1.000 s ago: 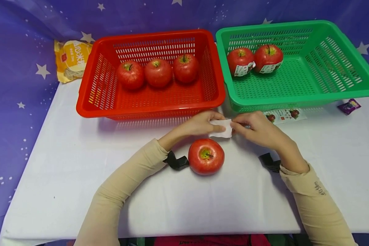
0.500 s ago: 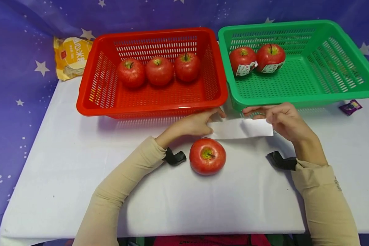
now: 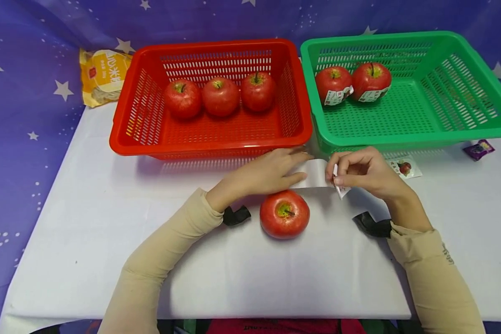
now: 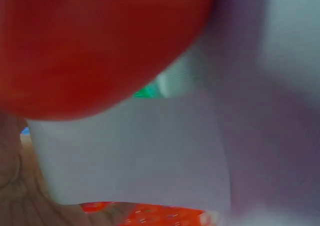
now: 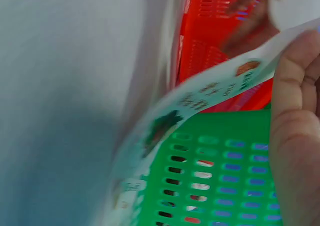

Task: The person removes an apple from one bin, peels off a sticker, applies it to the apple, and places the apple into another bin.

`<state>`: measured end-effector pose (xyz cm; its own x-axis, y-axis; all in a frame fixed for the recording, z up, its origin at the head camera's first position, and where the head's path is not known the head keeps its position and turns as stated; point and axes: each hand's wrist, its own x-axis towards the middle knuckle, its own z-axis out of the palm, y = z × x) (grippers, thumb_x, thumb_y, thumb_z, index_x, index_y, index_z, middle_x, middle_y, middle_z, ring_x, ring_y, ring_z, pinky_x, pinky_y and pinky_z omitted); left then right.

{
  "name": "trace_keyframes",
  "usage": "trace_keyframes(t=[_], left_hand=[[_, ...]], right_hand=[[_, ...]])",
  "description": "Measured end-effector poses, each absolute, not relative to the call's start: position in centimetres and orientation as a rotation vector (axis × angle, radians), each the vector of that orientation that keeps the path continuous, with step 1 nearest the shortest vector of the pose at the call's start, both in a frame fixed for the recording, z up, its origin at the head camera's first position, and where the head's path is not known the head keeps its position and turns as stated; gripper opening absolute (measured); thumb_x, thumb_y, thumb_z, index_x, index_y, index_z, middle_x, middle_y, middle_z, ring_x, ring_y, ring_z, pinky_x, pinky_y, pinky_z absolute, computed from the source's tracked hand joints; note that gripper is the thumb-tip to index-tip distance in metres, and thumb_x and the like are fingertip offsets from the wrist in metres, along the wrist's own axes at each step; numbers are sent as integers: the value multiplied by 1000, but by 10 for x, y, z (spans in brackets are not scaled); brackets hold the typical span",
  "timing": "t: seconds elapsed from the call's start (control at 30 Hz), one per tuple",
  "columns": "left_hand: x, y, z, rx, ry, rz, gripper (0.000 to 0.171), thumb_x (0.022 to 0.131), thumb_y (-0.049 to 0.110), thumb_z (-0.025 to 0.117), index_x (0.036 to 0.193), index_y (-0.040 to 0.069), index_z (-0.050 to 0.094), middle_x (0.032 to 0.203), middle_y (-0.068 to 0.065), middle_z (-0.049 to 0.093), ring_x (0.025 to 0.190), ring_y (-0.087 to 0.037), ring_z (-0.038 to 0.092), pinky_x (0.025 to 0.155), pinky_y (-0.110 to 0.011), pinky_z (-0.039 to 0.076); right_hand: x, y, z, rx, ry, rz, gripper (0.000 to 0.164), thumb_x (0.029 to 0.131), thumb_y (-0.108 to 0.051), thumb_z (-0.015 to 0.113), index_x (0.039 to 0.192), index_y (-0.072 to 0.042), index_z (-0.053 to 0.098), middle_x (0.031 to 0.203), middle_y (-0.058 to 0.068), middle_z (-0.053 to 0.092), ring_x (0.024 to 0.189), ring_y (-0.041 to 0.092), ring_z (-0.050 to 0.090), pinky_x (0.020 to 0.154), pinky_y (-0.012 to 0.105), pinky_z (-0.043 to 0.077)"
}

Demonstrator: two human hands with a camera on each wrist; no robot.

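The right hand point(image 3: 365, 170) pinches a white strip point(image 3: 317, 173); I cannot tell whether the left hand point(image 3: 267, 174), beside 1 apple point(image 3: 285, 215), grips it.

There are six apples point(image 3: 285, 214), two baskets point(image 3: 210, 149), two hands point(image 3: 263, 175), one yellow bag point(image 3: 104, 74).

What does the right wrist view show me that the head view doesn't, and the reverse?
Only right wrist: the long printed face of the paper strip, with lettering and reddish pictures; the head view shows mostly its plain white side.

Only head: the loose apple near the left hand, the yellow packet and the purple wrapper.

Both: the paper strip, the right hand gripping it, the left hand, the red basket and the green basket.
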<state>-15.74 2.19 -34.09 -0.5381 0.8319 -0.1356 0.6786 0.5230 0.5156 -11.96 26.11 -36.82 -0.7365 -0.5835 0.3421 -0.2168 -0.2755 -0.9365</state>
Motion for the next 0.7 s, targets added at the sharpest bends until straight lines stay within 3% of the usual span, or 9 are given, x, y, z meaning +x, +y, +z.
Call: trace_keyframes(t=[0.17,0.33,0.47,0.53,0.6,0.7], left_hand=[[-146,13,-332,1400,2469,600,46,98,33,54,139,12,51,144,-7,48,135,-19,43,110,-35,38],[-144,7,-336,1502,2569,569,38,93,27,63,128,12,60,138,-9,54,122,-21,55,96,-36,50],[-148,7,-343,1504,2615,528,20,89,6,60,107,11,66,128,-7,59,106,-21,62,85,-31,53],[-149,7,-344,1489,2607,560,22,89,1,54,103,11,68,124,-4,61,105,-19,62,86,-29,51],[-149,5,-341,1470,2570,644,27,90,1,49,105,11,70,119,-3,64,102,-16,62,87,-27,50],[-144,1,-335,1500,2514,777,27,91,11,49,106,11,71,105,0,68,88,-13,62,83,-25,49]], right_hand=[[-113,255,-361,-892,1832,-2051,23,74,24,64,73,1,63,89,14,63,91,22,59,70,24,52],[-111,249,-360,-845,1947,-2004,26,68,20,73,80,1,61,92,9,61,97,18,55,71,22,51],[-110,244,-361,-827,2031,-1984,32,63,19,77,83,2,59,84,5,56,81,15,54,68,22,49],[-108,241,-361,-818,2089,-1959,35,61,18,80,83,2,57,81,6,54,71,14,53,65,21,48],[-106,239,-361,-806,2146,-1939,35,60,16,82,81,1,57,80,7,54,62,14,50,58,23,45],[-105,235,-359,-769,2213,-1970,29,62,13,82,78,1,61,75,5,56,61,13,49,52,23,40]])
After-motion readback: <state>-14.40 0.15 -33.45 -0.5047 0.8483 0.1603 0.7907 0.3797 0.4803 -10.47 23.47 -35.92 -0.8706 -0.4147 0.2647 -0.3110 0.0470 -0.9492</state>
